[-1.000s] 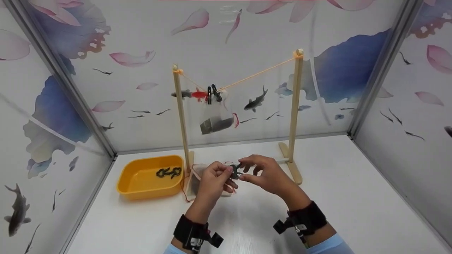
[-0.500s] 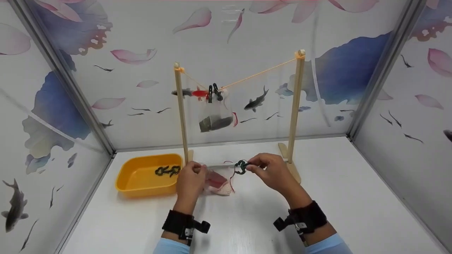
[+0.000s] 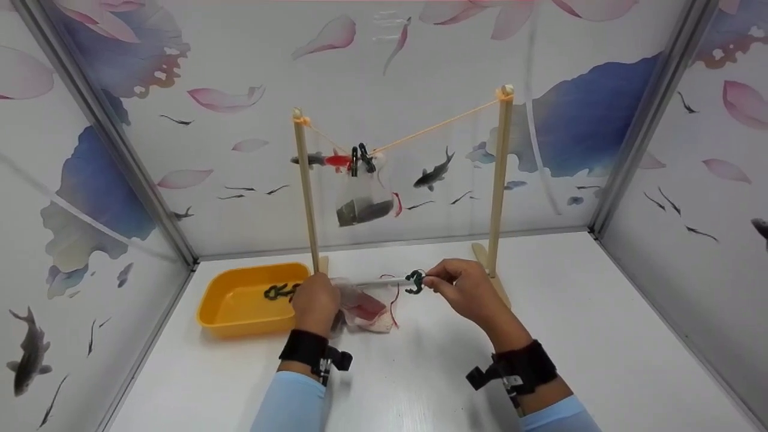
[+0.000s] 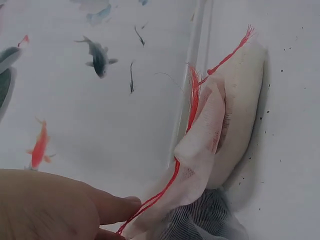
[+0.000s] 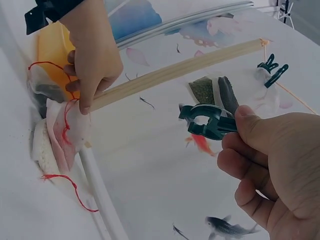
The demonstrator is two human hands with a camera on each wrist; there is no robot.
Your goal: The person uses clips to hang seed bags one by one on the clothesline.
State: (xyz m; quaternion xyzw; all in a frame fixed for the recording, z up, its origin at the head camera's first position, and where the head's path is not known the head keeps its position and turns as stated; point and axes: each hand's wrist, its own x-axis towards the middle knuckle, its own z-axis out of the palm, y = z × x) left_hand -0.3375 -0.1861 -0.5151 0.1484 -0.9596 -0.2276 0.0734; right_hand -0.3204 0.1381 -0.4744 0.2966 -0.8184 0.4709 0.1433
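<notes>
My left hand point(image 3: 317, 299) pinches a translucent white mesh bag point(image 4: 197, 155) by its red drawstring point(image 4: 155, 197) edge. The bag lies on the table, and pale and dark pieces show through the mesh. In the right wrist view, the left thumb and fingers hold the bag's top at the foot of a wooden post. My right hand point(image 3: 465, 282) pinches a dark green plastic clip point(image 5: 210, 121) by its handle end, to the right of the bag. The clip's rounded mouth points left, away from the fingers.
A yellow basin point(image 3: 228, 327) holding more dark green clips point(image 3: 279, 291) stands left. Two wooden posts point(image 3: 498, 192) carry a sagging orange string point(image 3: 438, 125). From it a similar mesh bag point(image 3: 363, 186) hangs by two clips. A white bar point(image 5: 102, 192) runs low between the posts.
My left hand has left the clip, moved left and taken hold of the mesh bag. My right hand keeps the clip, which has shifted slightly right.
</notes>
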